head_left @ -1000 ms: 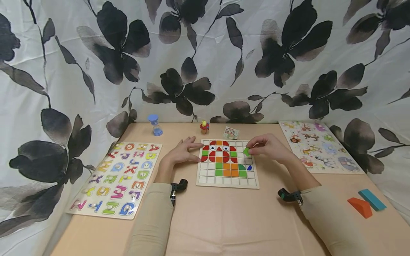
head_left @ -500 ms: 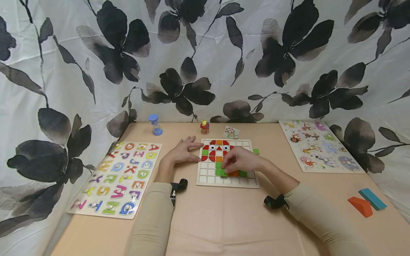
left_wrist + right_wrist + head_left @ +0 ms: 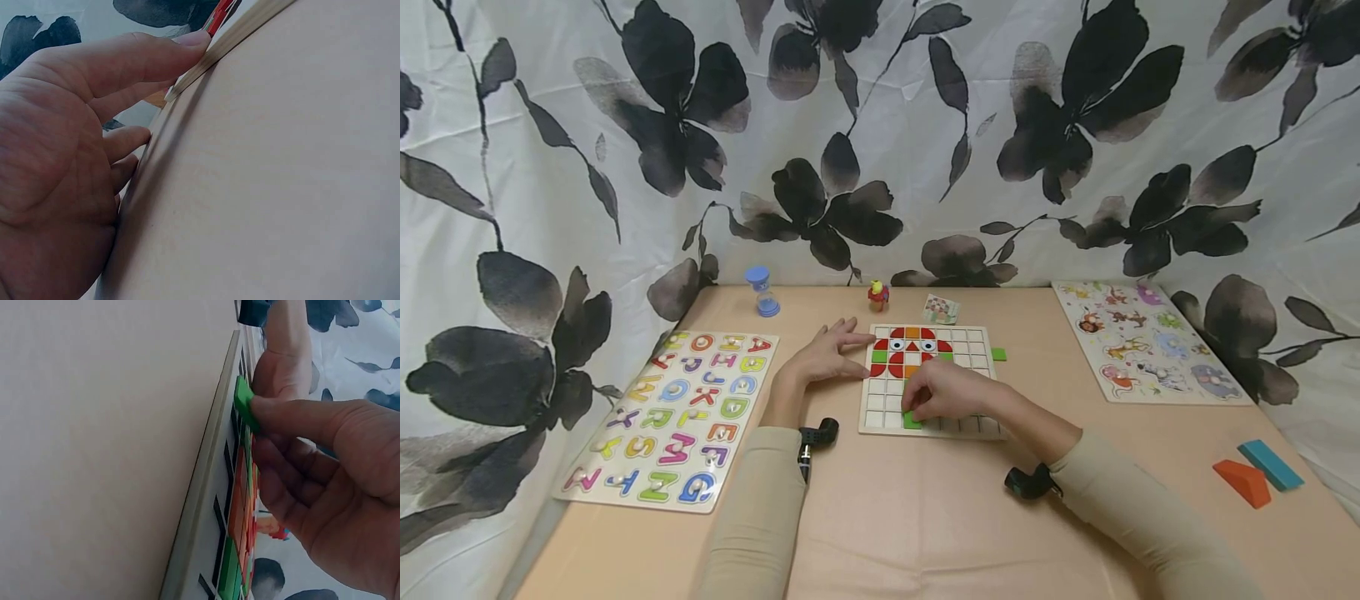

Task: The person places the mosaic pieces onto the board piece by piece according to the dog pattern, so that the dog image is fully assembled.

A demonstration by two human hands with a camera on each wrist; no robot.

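A white gridded puzzle board (image 3: 880, 421) lies mid-table, with red, orange, green and white-eyed pieces forming a pattern in its cells. My right hand (image 3: 951, 390) pinches a flat green tile (image 3: 912, 421) between thumb and fingertips over the board's lower rows. In the right wrist view the green tile (image 3: 245, 403) stands tilted at the board's edge; whether it touches the board cannot be seen. The hand hides the pattern's lower part. My left hand (image 3: 823, 358) rests at the board's left side, fingers extended; in the left wrist view its thumb (image 3: 144, 59) touches the board's edge.
Just right of the board lies a loose green tile (image 3: 998, 354). Behind stand a blue sand timer (image 3: 763, 292), a small toy figure (image 3: 878, 296) and a picture card (image 3: 941, 309). An alphabet board (image 3: 673, 421), an animal board (image 3: 1150, 346), and orange (image 3: 1243, 482) and blue (image 3: 1270, 464) blocks flank.
My right hand has moved the green tile from the board's right side leftward and down to the lower rows. The loose green tile has come into sight. My left hand stays put.
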